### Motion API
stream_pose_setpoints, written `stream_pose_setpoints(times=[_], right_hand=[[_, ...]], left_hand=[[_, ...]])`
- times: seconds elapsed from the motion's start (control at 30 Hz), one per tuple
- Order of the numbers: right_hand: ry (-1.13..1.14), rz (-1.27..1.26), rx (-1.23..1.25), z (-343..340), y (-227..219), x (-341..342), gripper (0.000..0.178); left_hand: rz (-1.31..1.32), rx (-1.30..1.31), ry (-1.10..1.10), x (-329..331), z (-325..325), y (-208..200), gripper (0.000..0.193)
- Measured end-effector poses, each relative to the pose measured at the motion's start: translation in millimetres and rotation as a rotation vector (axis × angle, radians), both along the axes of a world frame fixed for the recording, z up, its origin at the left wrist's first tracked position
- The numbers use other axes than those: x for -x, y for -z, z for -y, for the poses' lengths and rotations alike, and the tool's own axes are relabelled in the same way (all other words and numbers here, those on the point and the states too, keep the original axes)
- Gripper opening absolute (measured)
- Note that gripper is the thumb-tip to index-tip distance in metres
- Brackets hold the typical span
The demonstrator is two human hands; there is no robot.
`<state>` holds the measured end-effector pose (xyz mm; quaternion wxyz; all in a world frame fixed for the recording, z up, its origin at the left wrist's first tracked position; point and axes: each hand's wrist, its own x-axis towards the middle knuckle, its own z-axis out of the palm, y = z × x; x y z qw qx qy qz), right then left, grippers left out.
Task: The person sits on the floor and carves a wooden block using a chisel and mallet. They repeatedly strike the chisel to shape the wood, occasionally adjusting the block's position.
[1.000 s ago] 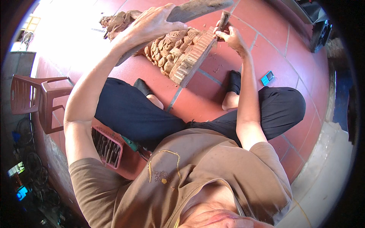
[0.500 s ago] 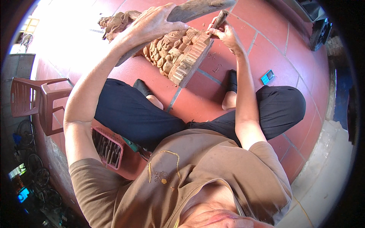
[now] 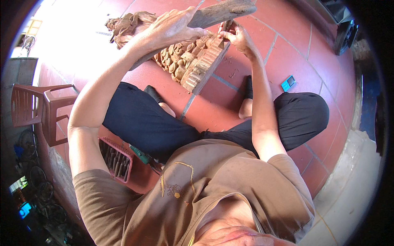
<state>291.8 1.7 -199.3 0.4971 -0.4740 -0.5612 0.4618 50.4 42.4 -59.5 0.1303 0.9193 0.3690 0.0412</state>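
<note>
Clasping a wooden club (image 3: 221, 14) are the left fingers (image 3: 198, 32), while right fingers (image 3: 226, 35) clamp a tool handle (image 3: 228, 24).

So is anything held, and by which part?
The left hand grips a long wooden club near its middle; the right hand pinches a short tool below its top end.

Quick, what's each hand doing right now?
Left hand: closed, holding a long wooden club.
Right hand: closed, fingers and thumb holding a short stick-like handle.
</note>
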Motion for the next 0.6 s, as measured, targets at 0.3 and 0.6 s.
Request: stream_pose_setpoints(times=[0.3, 0.6], right_hand=[[-0.008, -0.007, 0.005, 3, 1, -2, 0.021], [0.010, -0.103, 0.031, 3, 9, -10, 0.020]], left_hand=[[0.458, 0.202, -0.071, -8, 21, -50, 0.059], [0.119, -0.015, 0.071, 1, -7, 1, 0.076]])
